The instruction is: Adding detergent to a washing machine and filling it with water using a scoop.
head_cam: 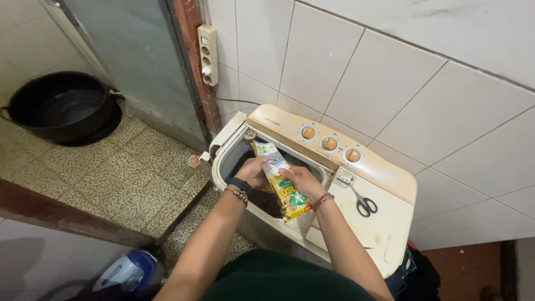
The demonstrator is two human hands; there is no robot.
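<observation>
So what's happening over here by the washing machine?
A person holds a yellow sachet in both hands, the left hand and the right hand, over the open tub of a cream twin-tub washing machine. Dark laundry lies inside. Scissors rest on the closed lid beside it.

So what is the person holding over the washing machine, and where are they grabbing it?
A yellow-green sachet pack, held by both hands around its middle: left hand on its left edge, right hand on its right edge.
</observation>
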